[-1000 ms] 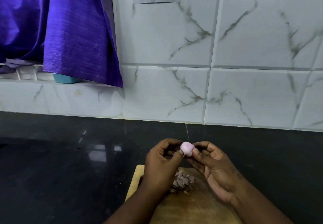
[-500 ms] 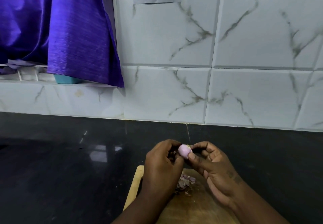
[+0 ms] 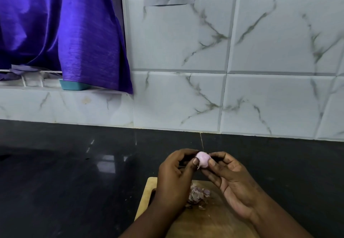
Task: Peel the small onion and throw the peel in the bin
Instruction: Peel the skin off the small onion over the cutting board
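The small onion (image 3: 203, 160), pale pink and mostly bare of skin, sits pinched between both hands above the far edge of a wooden cutting board (image 3: 208, 223). The left hand (image 3: 174, 177) curls its thumb and fingers round one side, the right hand (image 3: 229, 179) grips the other. A heap of purple peel (image 3: 198, 196) lies on the board beneath them, on the black counter (image 3: 74, 172)
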A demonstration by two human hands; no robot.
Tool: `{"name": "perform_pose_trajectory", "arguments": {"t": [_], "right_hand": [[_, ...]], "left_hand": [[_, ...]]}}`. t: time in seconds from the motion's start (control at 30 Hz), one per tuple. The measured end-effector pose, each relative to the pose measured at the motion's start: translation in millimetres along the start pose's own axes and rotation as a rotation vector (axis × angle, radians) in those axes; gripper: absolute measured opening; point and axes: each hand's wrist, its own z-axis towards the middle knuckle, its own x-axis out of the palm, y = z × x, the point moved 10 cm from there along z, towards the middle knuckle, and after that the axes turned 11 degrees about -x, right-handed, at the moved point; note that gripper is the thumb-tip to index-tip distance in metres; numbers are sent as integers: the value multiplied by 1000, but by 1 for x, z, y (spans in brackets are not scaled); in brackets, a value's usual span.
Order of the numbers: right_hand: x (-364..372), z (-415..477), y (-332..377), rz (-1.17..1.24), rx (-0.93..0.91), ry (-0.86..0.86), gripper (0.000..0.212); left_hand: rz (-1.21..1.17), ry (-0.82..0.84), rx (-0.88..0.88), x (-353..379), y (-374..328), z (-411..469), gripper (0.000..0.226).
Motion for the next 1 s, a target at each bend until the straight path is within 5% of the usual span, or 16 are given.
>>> {"name": "perform_pose_trajectory", "arguments": {"t": [0.2,0.53,0.73,1.0], "right_hand": [[3,-2,0,1,-11,2,32],[7,-3,0,-4,-16,15,31],[7,-3,1,-42,-32,28,55],[8,-5,3,-50,-38,17,43]], "left_hand": [[263,-38,213,5,-24,-11,30],[366,-34,326,10,-39,-23,28],[526,-132,361,9,-39,-23,35],[546,-237,374,0,-38,-19,9]]}}
